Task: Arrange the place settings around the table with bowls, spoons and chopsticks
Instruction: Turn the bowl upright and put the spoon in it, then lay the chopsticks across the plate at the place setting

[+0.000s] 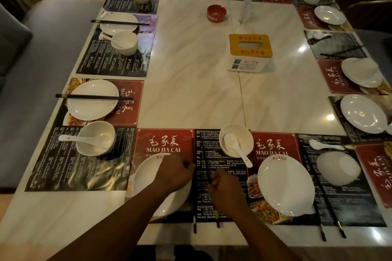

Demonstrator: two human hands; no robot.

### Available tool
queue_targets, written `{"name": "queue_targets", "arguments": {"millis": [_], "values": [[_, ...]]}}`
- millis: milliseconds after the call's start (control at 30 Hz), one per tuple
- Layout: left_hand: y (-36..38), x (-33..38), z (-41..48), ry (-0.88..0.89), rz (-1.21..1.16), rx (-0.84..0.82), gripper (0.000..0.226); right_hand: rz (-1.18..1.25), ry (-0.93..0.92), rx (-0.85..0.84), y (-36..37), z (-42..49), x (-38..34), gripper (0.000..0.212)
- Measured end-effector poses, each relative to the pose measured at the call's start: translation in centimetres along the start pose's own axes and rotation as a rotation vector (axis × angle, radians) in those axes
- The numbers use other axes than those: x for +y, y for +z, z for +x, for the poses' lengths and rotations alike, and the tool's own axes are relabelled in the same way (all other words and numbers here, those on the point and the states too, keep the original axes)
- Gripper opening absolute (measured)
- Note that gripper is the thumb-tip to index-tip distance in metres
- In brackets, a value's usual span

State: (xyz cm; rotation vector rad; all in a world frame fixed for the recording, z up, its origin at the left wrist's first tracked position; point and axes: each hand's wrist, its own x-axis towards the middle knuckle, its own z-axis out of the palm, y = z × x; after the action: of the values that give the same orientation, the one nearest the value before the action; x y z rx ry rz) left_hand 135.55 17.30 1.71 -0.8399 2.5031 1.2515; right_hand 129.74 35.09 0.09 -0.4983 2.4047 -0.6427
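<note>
At the near edge, my left hand (177, 172) hovers over a white plate (146, 178), fingers pinched on a black chopstick (194, 225) that lies along the dark placemat (224, 167). Beside it, my right hand (224, 185) is closed on a second chopstick (217, 224), only its near tip showing. Just beyond my hands is a white bowl (235, 133) with a spoon (238, 150) in it. To the right lie a plate (286, 185), an upturned bowl (338, 168), a loose spoon (325, 144) and a chopstick pair (333, 220).
Place settings ring the marble table (191, 70); on the left, a plate with chopsticks across it (93, 99) and a bowl with spoon (96, 137). A tissue box (250, 53), red ashtray (216, 13) and clear bottle (246, 8) stand mid-table. A grey sofa (38, 74) is on the left.
</note>
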Motion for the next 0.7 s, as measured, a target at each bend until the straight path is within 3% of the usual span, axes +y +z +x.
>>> {"name": "queue_targets", "arguments": {"millis": [133,300,400,567,700], "values": [[0.0,0.0,0.0,-0.094,-0.198,0.016,0.022,0.246,0.029,-0.07,0.0,-0.7,-2.3,0.02],[-1.3,-0.4,-0.7,-0.202,-0.4,0.035,0.011,0.325,-0.001,-0.112,0.8,-1.4,-4.0,0.011],[-2.5,-1.2,-1.4,-0.271,-0.509,0.102,0.009,0.204,0.03,-0.075,1.6,-1.5,-3.3,0.01],[-4.8,-3.9,-2.4,-0.283,-0.494,0.105,0.019,0.022,0.045,-0.067,3.3,-1.8,-2.9,0.025],[-6.1,-5.9,-3.1,-0.264,-0.396,0.037,0.022,-0.07,0.021,-0.005,4.0,-1.8,-3.8,0.011]]}}
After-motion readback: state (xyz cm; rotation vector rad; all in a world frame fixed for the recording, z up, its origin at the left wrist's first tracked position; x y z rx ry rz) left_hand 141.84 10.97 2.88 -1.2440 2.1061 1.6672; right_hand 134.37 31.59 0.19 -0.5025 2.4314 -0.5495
